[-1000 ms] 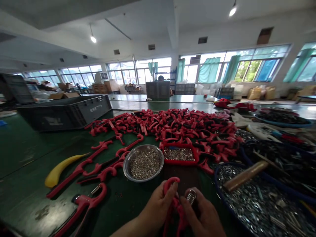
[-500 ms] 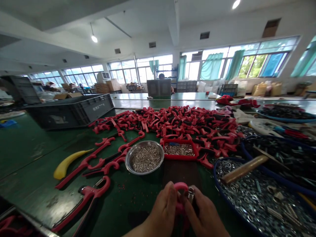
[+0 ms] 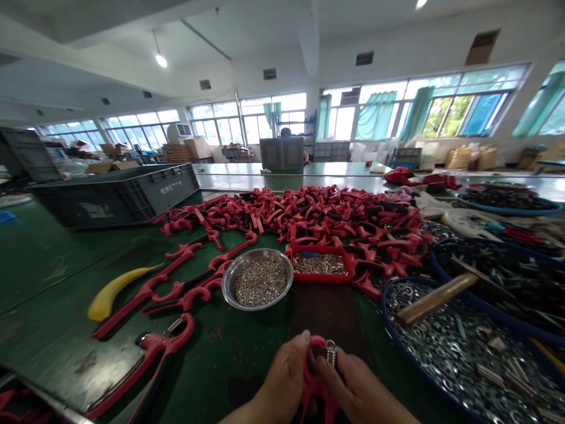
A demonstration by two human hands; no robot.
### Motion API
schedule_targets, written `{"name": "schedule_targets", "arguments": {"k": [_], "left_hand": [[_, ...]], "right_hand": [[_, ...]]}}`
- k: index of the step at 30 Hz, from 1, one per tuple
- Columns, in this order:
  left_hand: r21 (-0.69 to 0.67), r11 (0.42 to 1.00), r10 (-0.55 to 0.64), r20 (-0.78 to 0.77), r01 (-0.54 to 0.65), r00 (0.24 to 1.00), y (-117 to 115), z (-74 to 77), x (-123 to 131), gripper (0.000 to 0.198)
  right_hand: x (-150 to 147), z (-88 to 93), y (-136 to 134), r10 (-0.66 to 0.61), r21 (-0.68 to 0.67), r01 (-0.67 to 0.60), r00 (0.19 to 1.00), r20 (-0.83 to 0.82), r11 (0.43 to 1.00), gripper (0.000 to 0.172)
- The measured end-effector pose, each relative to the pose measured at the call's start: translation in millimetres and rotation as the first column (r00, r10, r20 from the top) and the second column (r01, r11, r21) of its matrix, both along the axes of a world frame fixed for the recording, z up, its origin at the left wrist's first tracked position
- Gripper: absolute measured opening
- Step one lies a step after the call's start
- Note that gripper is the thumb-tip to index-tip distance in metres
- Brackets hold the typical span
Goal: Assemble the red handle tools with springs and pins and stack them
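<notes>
At the bottom centre, my left hand [image 3: 285,374] is closed round the left side of a red curved tool part [image 3: 314,383]. My right hand [image 3: 353,380] pinches a metal spring [image 3: 331,353] against the part's right side, near its hooked top. Ahead of my hands stand a steel bowl [image 3: 260,280] of small metal pieces and a red tray [image 3: 352,272] of metal pins. A big heap of red and black tool parts [image 3: 300,212] lies behind them. An assembled red tool with a spring [image 3: 154,353] rests at the lower left.
A yellow banana [image 3: 115,291] lies left of some loose red parts. Farther back is a grey crate [image 3: 172,191]. On the right, a blue-rimmed basin [image 3: 388,318] holds metal rings, with a wooden handle [image 3: 436,297] across it. A person's head [image 3: 286,133] shows behind a grey box.
The red part in my hands now stands more upright and sits slightly lower and to the left. The spring has shifted left with my right hand. The whole view has moved slightly.
</notes>
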State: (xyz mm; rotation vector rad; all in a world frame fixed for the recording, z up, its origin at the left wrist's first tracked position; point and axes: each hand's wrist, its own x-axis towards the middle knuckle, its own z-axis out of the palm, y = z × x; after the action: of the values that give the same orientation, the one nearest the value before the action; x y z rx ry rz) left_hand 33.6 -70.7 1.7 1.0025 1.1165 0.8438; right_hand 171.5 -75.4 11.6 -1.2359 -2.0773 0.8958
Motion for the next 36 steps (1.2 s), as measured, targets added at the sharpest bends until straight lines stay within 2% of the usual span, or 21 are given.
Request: {"name": "schedule_targets", "arguments": {"k": [4,7,9,12,15,19,22,24,27,28,31,32,33,35,36], "left_hand": [[-0.039,0.999,-0.013,0.019,0.013,1.0,2.6,4.8,-2.5,0.057],[0.077,0.997,0.024,-0.017,-0.023,1.0,3.5,11.1,-6.0,0.051],[0.151,0.988,0.002,-0.085,0.011,0.996,2.6,12.3,-8.2,0.049],[0.188,0.979,-0.034,-0.212,0.076,0.977,-1.8,6.6,-10.6,0.048],[0.236,0.966,-0.023,-0.324,0.105,0.946,-7.5,-1.6,-11.2,0.048],[0.296,0.947,-0.007,-0.368,0.124,0.93,-2.0,-1.9,-8.1,0.05],[0.33,0.939,-0.005,-0.27,0.097,0.963,18.5,4.8,-5.1,0.052],[0.336,0.937,-0.016,-0.243,0.1,0.97,33.1,10.7,-5.9,0.056],[0.355,0.92,-0.041,-0.342,0.169,0.939,40.8,21.0,-13.5,0.063],[0.37,0.908,-0.042,-0.386,0.196,0.921,38.3,24.5,-17.0,0.064],[0.384,0.879,-0.044,-0.526,0.283,0.849,21.1,33.1,-25.2,0.062],[0.373,0.875,-0.039,-0.579,0.307,0.815,14.7,34.5,-26.0,0.067],[0.355,0.877,-0.032,-0.628,0.323,0.778,9.0,35.0,-25.6,0.081],[0.313,0.889,-0.021,-0.701,0.334,0.713,1.7,33.0,-22.1,0.114],[0.3,0.893,-0.018,-0.723,0.337,0.691,0.1,30.8,-19.8,0.123]], "right_hand": [[-1.3,0.6,-0.7,0.012,0.026,-0.015,0.993,0.121,1.0,0.033],[-2.1,11.5,-0.1,0.079,-0.008,-0.079,0.974,0.211,0.997,0.032],[-2.9,18.6,0.5,0.137,-0.058,-0.126,0.947,0.29,0.99,0.031],[-3.3,19.3,-0.6,0.202,-0.135,-0.159,0.882,0.425,0.978,0.032],[-2.2,9.7,-4.1,0.228,-0.171,-0.166,0.855,0.465,0.971,0.037],[-4.8,4.0,-2.3,0.16,-0.159,-0.11,0.923,0.35,0.981,0.036],[-10.5,9.3,9.2,0.059,-0.155,-0.052,0.998,0.039,0.986,0.031],[-12.8,12.9,18.4,-0.004,-0.275,-0.032,0.991,-0.131,0.961,0.034],[-11.6,16.3,28.0,-0.086,-0.471,-0.01,0.98,-0.18,0.882,0.042],[-10.6,17.2,29.7,-0.107,-0.481,0.005,0.977,-0.185,0.877,0.043],[-10.0,21.5,31.0,-0.148,-0.391,0.039,0.957,-0.251,0.92,0.041],[-11.2,23.4,30.5,-0.159,-0.363,0.056,0.953,-0.259,0.93,0.04],[-12.9,25.1,29.5,-0.178,-0.35,0.084,0.953,-0.247,0.933,0.039],[-16.3,26.9,26.5,-0.265,-0.368,0.191,0.95,-0.164,0.91,0.043],[-17.3,26.1,24.7,-0.309,-0.388,0.244,0.944,-0.114,0.889,0.047]]}}
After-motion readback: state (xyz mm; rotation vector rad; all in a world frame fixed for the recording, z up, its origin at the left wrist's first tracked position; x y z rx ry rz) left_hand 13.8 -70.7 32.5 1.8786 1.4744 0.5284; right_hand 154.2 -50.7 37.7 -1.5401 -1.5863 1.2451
